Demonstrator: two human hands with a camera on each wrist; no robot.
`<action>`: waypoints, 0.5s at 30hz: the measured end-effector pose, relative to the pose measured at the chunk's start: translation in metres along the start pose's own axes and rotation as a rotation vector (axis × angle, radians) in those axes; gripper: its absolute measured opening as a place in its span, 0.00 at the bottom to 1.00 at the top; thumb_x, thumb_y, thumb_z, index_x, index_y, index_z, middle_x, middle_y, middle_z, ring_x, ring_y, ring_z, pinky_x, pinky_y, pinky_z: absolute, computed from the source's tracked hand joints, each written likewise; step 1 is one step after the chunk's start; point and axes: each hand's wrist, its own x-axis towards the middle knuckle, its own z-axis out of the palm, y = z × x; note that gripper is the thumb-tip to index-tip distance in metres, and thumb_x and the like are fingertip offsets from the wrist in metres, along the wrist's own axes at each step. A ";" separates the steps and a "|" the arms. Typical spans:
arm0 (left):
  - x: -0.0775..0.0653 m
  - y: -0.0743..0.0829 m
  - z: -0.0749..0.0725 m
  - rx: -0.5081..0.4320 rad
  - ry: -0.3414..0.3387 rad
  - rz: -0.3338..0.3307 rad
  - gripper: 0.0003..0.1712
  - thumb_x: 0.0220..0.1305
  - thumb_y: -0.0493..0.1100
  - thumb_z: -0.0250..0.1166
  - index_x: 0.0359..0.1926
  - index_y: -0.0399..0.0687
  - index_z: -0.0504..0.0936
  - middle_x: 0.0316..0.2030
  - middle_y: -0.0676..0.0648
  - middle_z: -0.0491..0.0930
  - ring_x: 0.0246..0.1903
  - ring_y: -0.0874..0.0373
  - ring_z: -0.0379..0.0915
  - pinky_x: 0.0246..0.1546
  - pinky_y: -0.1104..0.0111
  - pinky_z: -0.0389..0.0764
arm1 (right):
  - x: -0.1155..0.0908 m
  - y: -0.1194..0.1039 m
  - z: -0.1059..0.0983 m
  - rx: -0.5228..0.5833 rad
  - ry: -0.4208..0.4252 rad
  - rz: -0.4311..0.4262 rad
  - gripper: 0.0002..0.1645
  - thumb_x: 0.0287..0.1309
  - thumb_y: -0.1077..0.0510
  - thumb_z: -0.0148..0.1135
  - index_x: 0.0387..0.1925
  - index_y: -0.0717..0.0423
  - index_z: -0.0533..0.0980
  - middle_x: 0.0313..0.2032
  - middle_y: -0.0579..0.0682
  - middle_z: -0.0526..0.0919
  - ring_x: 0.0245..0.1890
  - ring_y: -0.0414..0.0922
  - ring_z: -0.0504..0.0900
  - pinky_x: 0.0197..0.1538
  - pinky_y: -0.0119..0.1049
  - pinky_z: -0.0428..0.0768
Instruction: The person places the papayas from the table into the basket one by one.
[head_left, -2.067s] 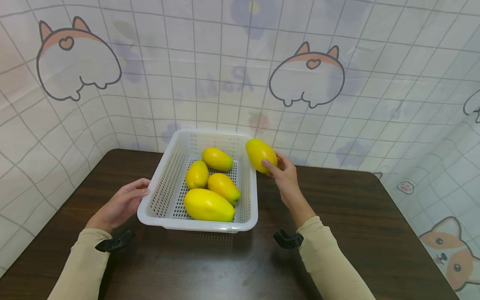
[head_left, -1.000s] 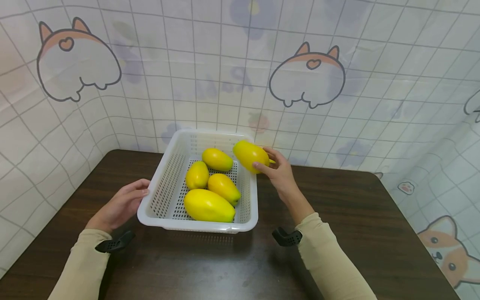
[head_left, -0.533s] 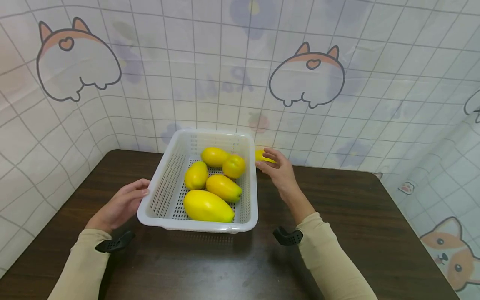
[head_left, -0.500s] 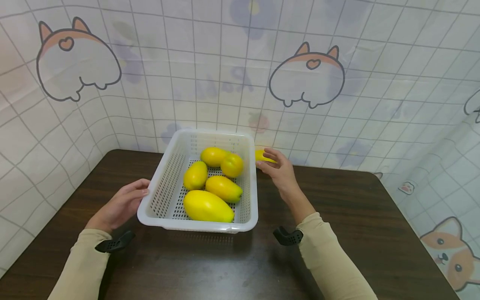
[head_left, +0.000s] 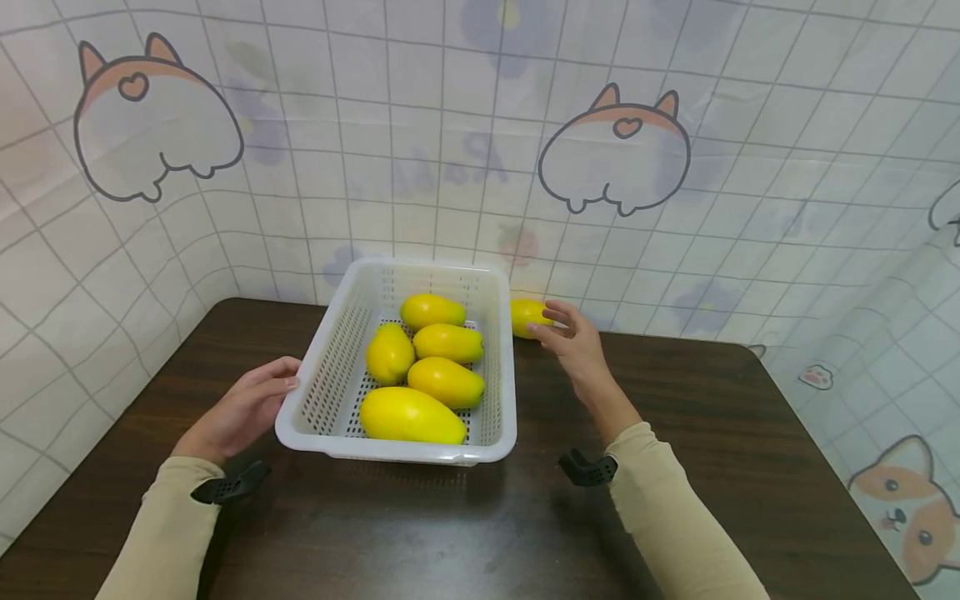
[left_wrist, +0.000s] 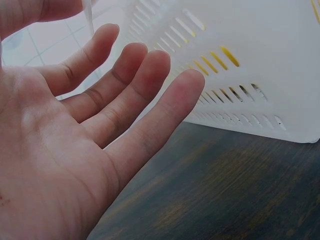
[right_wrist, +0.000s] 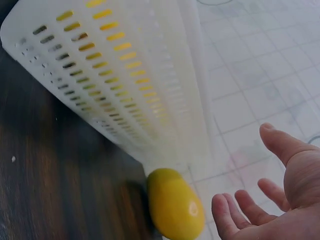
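A white plastic basket (head_left: 395, 451) with slotted walls holds several yellow mangoes; the largest mango (head_left: 412, 415) lies at the front and another mango (head_left: 432, 311) at the back. My left hand (head_left: 243, 407) is at the basket's left rim, thumb tip at the edge, its fingers loosely extended under it in the left wrist view. My right hand (head_left: 581, 350) is past the right wall, fingers spread and relaxed, nothing held. Close to its fingertips one more mango (right_wrist: 175, 205) lies outside the basket, by its far right corner.
Underneath is a dark brown wooden table (head_left: 450, 533). A white gridded curtain (head_left: 420, 167) with cartoon dogs hangs close behind the table's back edge and along both sides. Black wrist devices (head_left: 587, 469) sit at both cuffs.
My right hand has lowered a mango over the right wall into the basket and let it go. That mango rolled and settled among the others. The hand then drew slightly right; my left hand stayed put.
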 end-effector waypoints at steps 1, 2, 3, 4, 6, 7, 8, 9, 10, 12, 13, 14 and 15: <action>0.000 0.000 0.000 -0.001 -0.001 0.000 0.16 0.71 0.39 0.39 0.55 0.48 0.65 0.51 0.50 0.69 0.48 0.58 0.76 0.50 0.63 0.76 | 0.000 0.000 -0.002 0.002 -0.001 0.004 0.36 0.50 0.48 0.65 0.60 0.49 0.64 0.60 0.50 0.69 0.56 0.49 0.72 0.57 0.48 0.72; 0.000 0.000 0.000 -0.003 -0.002 0.000 0.16 0.71 0.39 0.39 0.55 0.48 0.65 0.51 0.50 0.69 0.48 0.58 0.76 0.49 0.62 0.77 | 0.001 0.000 -0.003 0.006 0.000 0.003 0.36 0.50 0.48 0.65 0.60 0.49 0.64 0.60 0.51 0.69 0.56 0.49 0.72 0.57 0.49 0.72; 0.000 0.000 0.000 -0.006 -0.002 0.001 0.16 0.71 0.39 0.39 0.55 0.48 0.65 0.51 0.50 0.69 0.48 0.58 0.76 0.49 0.62 0.77 | 0.001 0.000 -0.004 0.010 0.000 0.005 0.36 0.50 0.48 0.65 0.60 0.50 0.64 0.60 0.51 0.69 0.56 0.50 0.72 0.57 0.49 0.72; 0.000 0.000 0.000 -0.007 -0.002 0.001 0.16 0.71 0.39 0.39 0.55 0.48 0.65 0.51 0.50 0.69 0.48 0.58 0.76 0.49 0.62 0.77 | 0.001 0.000 -0.005 0.010 -0.001 0.009 0.36 0.50 0.48 0.65 0.60 0.50 0.64 0.60 0.51 0.69 0.57 0.49 0.72 0.57 0.49 0.72; 0.000 0.000 0.000 -0.008 -0.002 0.002 0.16 0.71 0.39 0.39 0.55 0.48 0.65 0.51 0.50 0.69 0.48 0.58 0.76 0.50 0.62 0.77 | 0.001 0.000 -0.006 0.008 -0.005 0.016 0.36 0.50 0.48 0.65 0.60 0.50 0.64 0.60 0.51 0.69 0.57 0.49 0.71 0.58 0.49 0.72; 0.000 0.000 0.000 -0.010 -0.003 0.003 0.16 0.71 0.39 0.39 0.55 0.48 0.65 0.51 0.50 0.69 0.48 0.58 0.76 0.50 0.62 0.77 | 0.001 0.000 -0.006 0.007 -0.004 0.019 0.36 0.50 0.48 0.65 0.60 0.50 0.64 0.60 0.51 0.69 0.57 0.49 0.71 0.58 0.48 0.72; 0.000 0.000 0.000 -0.010 -0.002 0.003 0.16 0.71 0.39 0.39 0.55 0.48 0.65 0.51 0.50 0.69 0.48 0.58 0.76 0.50 0.62 0.77 | 0.001 -0.001 -0.006 0.004 -0.004 0.023 0.36 0.50 0.48 0.65 0.60 0.50 0.64 0.60 0.51 0.69 0.58 0.49 0.71 0.58 0.48 0.72; 0.000 -0.001 0.000 -0.010 -0.002 0.004 0.16 0.71 0.39 0.39 0.55 0.48 0.65 0.51 0.50 0.69 0.48 0.58 0.76 0.49 0.62 0.77 | 0.002 -0.001 -0.006 0.001 -0.007 0.027 0.36 0.50 0.48 0.65 0.60 0.50 0.64 0.60 0.51 0.68 0.58 0.49 0.71 0.58 0.47 0.72; 0.000 -0.001 0.000 -0.010 -0.002 0.005 0.16 0.71 0.39 0.38 0.55 0.48 0.65 0.51 0.49 0.69 0.48 0.57 0.76 0.49 0.62 0.77 | 0.002 -0.001 -0.007 -0.001 -0.009 0.031 0.37 0.50 0.48 0.65 0.60 0.50 0.63 0.60 0.51 0.68 0.58 0.49 0.71 0.58 0.47 0.72; 0.000 -0.001 0.000 -0.010 -0.001 0.007 0.16 0.71 0.39 0.38 0.55 0.48 0.65 0.51 0.49 0.69 0.48 0.57 0.76 0.49 0.62 0.77 | 0.003 0.000 -0.008 -0.006 -0.007 0.039 0.37 0.50 0.48 0.66 0.61 0.50 0.63 0.61 0.51 0.68 0.58 0.49 0.71 0.58 0.47 0.72; 0.000 -0.001 0.000 -0.010 0.000 0.006 0.16 0.71 0.39 0.38 0.55 0.48 0.65 0.51 0.49 0.69 0.48 0.57 0.76 0.49 0.62 0.77 | 0.004 0.000 -0.008 -0.008 -0.007 0.043 0.38 0.50 0.47 0.66 0.61 0.50 0.63 0.61 0.51 0.68 0.57 0.49 0.71 0.58 0.47 0.72; 0.000 -0.001 -0.001 -0.008 0.000 0.005 0.16 0.71 0.39 0.39 0.55 0.48 0.65 0.51 0.49 0.69 0.48 0.57 0.76 0.49 0.61 0.77 | 0.004 0.001 -0.009 -0.009 -0.006 0.045 0.38 0.50 0.47 0.66 0.61 0.50 0.62 0.61 0.51 0.67 0.57 0.49 0.71 0.58 0.48 0.71; 0.000 -0.001 -0.001 -0.006 0.001 0.005 0.16 0.71 0.39 0.39 0.55 0.47 0.65 0.51 0.49 0.69 0.48 0.57 0.76 0.49 0.61 0.77 | 0.005 0.002 -0.009 -0.010 -0.004 0.047 0.38 0.50 0.47 0.66 0.61 0.50 0.62 0.62 0.52 0.67 0.57 0.50 0.71 0.59 0.48 0.71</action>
